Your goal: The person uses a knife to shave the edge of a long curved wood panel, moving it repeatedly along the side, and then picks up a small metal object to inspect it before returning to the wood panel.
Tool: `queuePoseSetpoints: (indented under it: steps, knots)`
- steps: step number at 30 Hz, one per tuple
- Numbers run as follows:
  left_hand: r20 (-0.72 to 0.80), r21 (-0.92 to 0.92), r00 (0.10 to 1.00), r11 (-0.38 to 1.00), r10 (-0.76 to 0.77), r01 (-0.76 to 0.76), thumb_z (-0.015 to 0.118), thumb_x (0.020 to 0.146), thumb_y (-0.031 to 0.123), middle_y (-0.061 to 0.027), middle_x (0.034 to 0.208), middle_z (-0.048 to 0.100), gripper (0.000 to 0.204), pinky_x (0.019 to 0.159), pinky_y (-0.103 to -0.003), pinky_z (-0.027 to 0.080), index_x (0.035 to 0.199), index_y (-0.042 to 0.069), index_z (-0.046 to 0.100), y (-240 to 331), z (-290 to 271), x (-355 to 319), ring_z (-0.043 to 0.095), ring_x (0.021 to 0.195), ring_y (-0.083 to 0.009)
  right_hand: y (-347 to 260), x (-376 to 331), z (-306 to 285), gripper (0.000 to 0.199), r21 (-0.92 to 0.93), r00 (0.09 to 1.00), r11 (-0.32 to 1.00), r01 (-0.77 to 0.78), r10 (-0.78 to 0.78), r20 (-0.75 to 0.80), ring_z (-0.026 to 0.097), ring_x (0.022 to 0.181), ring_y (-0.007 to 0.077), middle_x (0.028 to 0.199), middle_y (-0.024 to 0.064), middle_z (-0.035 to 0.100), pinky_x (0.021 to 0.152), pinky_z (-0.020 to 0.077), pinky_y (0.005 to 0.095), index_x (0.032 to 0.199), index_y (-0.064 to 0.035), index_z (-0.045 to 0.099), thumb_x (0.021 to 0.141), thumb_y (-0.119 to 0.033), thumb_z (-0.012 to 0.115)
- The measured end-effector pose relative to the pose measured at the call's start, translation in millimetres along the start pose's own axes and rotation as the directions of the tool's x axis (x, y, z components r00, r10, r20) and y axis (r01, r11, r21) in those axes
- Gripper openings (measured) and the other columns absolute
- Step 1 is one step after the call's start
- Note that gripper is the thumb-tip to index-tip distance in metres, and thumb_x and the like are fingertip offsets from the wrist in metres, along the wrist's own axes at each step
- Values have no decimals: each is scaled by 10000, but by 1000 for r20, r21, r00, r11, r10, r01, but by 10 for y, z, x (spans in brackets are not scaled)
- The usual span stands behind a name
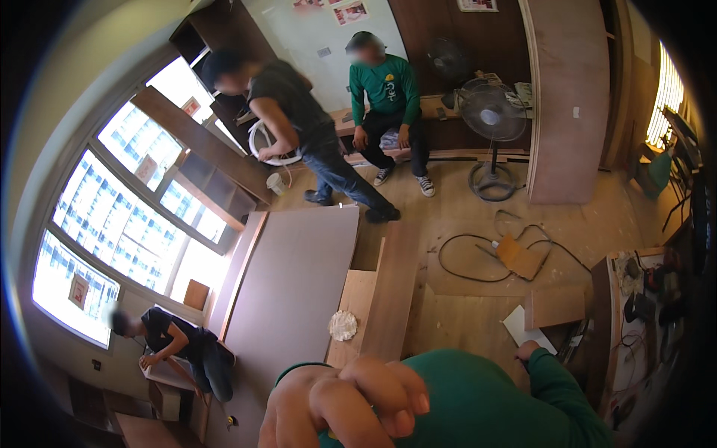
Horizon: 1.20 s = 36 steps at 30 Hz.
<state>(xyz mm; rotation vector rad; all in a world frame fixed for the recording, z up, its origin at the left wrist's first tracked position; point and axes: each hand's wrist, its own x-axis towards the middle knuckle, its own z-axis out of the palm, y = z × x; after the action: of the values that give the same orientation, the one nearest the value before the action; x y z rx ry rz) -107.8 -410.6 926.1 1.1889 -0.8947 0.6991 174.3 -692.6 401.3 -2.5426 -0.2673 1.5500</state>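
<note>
Close to the camera, my left hand (340,403) is raised with its fingers bent and pressed together. Its palm is hidden, so I cannot see whether anything is in it. Green cloth (463,392) spreads behind it. At the lower right, my right hand (529,351) extends from a green sleeve, its fingers curled closed. What it holds, if anything, is too small to make out. The right hand appears nearest to a white sheet (526,328) and a brown board piece (554,308). A crumpled whitish round thing (343,325) lies on a wood board (351,295) beyond my left hand.
A large grey-brown panel (291,261) lies at left centre. One person (299,112) bends forward, another (388,89) sits by a standing fan (491,116), and a third (183,343) works at lower left. Cable (441,257) loops across the floor. Tools (650,306) crowd a right-hand bench.
</note>
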Motion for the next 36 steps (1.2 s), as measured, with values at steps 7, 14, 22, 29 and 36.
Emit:
queuePoseSetpoints:
  steps: [7,14,22,29,36]
  knots:
    - [-193,-42,981,998,29,-38,682,884,423,-40,1207,570,184,994,-430,374,920,293,806,-46,322,147,442,1180,-266,-89,-250,20,302,33,999,999,8,-9,45,676,588,234,705,156,711,640,556,356,775,75,727,808,-225,744]
    - [-141,35,974,984,178,-175,705,883,390,-19,1208,566,121,984,-414,372,925,330,801,-147,208,4,448,1167,-242,13,-240,2,268,-60,1000,998,12,-12,4,678,586,239,695,140,708,620,558,360,794,60,728,779,-203,774]
    - [-210,73,968,985,-136,154,700,890,360,6,1202,575,118,957,-419,383,949,330,798,198,362,79,460,1143,-243,201,54,62,264,-195,993,975,103,-111,-31,690,611,245,709,155,709,635,568,362,829,72,730,791,-188,763]
    - [-233,38,965,990,-121,133,710,883,348,16,1200,578,114,954,-423,385,956,328,796,191,328,42,464,1138,-243,49,-167,-26,260,-8,999,1000,-22,22,24,682,596,235,714,149,712,618,560,356,814,58,736,814,-202,749]
    - [-26,138,998,988,-61,64,708,882,398,16,1186,601,163,958,-430,377,953,284,800,157,85,22,452,1139,-230,-81,-206,3,264,12,1000,1000,1,-1,9,671,579,230,696,137,712,609,552,366,789,53,736,809,-210,754]
